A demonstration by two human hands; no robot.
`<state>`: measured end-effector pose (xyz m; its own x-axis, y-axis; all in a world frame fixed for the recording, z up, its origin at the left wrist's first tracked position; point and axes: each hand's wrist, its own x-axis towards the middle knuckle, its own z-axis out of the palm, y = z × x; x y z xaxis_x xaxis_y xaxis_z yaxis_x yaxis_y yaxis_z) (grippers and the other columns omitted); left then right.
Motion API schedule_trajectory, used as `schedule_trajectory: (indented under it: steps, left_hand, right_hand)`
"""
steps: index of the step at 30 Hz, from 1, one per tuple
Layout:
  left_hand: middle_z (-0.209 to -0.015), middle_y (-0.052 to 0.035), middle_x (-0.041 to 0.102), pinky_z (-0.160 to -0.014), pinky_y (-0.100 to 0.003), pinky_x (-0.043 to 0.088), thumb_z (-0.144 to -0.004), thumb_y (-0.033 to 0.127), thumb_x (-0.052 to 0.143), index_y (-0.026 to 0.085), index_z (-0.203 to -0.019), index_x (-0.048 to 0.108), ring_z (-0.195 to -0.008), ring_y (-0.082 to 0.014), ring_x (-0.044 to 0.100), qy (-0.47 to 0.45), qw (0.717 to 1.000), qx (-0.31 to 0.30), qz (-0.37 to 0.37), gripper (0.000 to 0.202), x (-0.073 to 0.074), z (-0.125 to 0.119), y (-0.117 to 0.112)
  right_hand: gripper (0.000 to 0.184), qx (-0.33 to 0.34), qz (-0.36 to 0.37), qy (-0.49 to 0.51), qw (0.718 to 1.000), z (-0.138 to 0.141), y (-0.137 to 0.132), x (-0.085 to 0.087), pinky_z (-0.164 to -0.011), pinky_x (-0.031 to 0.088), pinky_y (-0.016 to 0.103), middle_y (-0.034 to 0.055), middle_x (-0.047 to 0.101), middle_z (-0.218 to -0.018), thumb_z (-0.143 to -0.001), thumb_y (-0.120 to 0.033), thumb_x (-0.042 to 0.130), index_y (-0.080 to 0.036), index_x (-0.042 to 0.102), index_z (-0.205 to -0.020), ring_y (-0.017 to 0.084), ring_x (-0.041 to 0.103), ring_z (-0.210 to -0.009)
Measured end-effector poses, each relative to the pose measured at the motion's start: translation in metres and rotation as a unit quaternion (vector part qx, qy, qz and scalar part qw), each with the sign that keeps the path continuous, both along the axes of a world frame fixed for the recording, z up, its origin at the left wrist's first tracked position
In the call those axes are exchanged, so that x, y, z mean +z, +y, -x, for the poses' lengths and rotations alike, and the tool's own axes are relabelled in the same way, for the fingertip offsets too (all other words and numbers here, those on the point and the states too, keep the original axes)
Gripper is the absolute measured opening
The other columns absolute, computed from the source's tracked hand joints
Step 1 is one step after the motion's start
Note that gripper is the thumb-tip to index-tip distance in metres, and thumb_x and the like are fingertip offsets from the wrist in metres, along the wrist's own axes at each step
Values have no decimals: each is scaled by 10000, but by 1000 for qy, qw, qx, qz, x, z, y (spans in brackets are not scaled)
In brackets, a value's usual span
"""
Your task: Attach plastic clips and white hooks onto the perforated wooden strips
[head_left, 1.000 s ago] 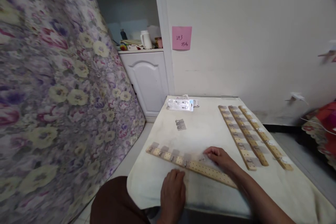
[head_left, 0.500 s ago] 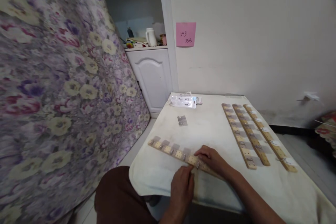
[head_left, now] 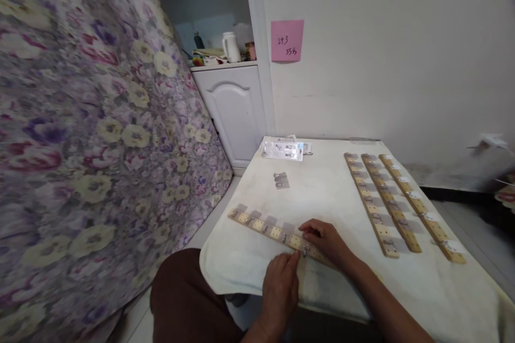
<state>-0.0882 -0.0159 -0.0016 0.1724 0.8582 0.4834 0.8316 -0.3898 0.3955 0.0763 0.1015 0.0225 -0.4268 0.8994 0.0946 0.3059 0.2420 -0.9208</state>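
Apparent alignment: metal fitting [head_left: 304, 251] on perforated wooden strip [head_left: 276, 232]
Left hand [head_left: 280, 282], right hand [head_left: 329, 242] apart, grips unclear; next requires, likely, steadying.

The left hand [head_left: 280, 281] lies just over the near edge of the surface [head_left: 322, 300], back upward, fingers bunched and bent, index finger reaching farthest forward. Its wrist is bent little, and the bare left forearm [head_left: 263, 329] comes up from below that edge. The right hand [head_left: 326, 238] sits farther in from the near edge, knuckles up, fingers curved leftward. The bare right forearm [head_left: 378, 297] slants in from the lower right. A brown-clothed leg [head_left: 187, 295] is bent beside the near left corner.
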Motion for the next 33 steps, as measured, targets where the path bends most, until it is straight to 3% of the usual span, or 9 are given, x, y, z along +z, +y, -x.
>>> schedule_trajectory:
  steps: [13,21,28,33]
  left_hand:
    - [-913,-84,597,-720,-358,488,-803,20,377,161,-1238,506,-856,-204,545,34,999,2,-2,476,2,-2,2]
    - [-921,-83,591,-714,-365,498,-787,13,391,161,-1253,477,-852,-206,544,43,999,-3,-18,497,0,-2,2]
    - [-881,-69,599,-695,-340,503,-839,34,415,173,-1226,500,-816,-191,557,35,999,19,-14,420,-2,-5,5]
    - [-877,-70,601,-702,-340,505,-843,41,427,172,-1234,496,-827,-190,563,34,999,23,-26,418,-4,-5,6]
  right_hand:
    - [184,-13,2,4,1000,1,0,1,-711,469,290,31,691,-795,-763,-212,567,-194,682,-905,186,625,-755]
    - [181,-38,-34,-80,995,-1,0,-2,-705,453,296,34,692,-807,-760,-270,580,-196,683,-890,188,624,-745]
    - [183,-4,18,-61,998,-6,3,-6,-643,442,269,13,670,-724,-736,-250,579,-191,671,-884,173,613,-689]
    - [168,-17,40,-40,998,-4,4,-6,-654,440,271,14,669,-729,-725,-245,584,-184,663,-860,173,609,-695]
